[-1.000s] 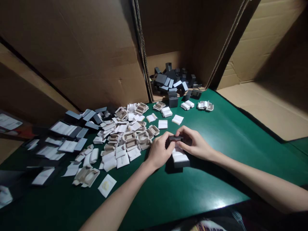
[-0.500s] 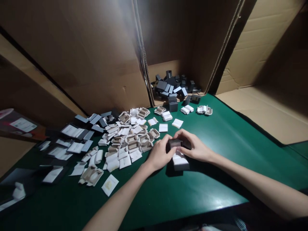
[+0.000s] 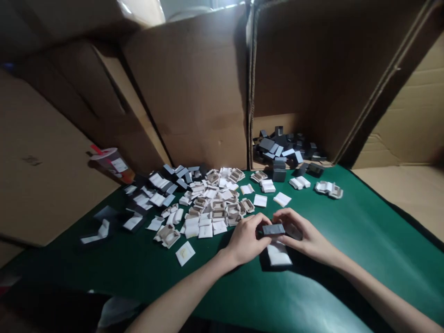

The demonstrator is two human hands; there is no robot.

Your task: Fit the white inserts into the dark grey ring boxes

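Note:
Between both hands is a small black box [image 3: 274, 230], its dark narrow side turned toward me. My left hand [image 3: 248, 238] grips the box's left end, thumb in front and fingers behind. On the right end, my right hand [image 3: 301, 233] holds it the same way. A white folded insert [image 3: 279, 254] shows just below the dark part, on the near side. Whether the insert sits in a lower half of the same box is hard to make out. The inside of the dark part is hidden.
White and grey card inserts [image 3: 218, 208] lie heaped left of my hands on the green table [image 3: 347, 259]. Black boxes with white inserts [image 3: 156, 189] spread farther left. More black boxes [image 3: 280, 145] fill an open carton at the back. A drink cup [image 3: 113, 162] stands at far left.
My view has swung left and up, so things appear lower and farther right. The dark part of the box has tilted, its narrow side now facing me. Both hands keep hold.

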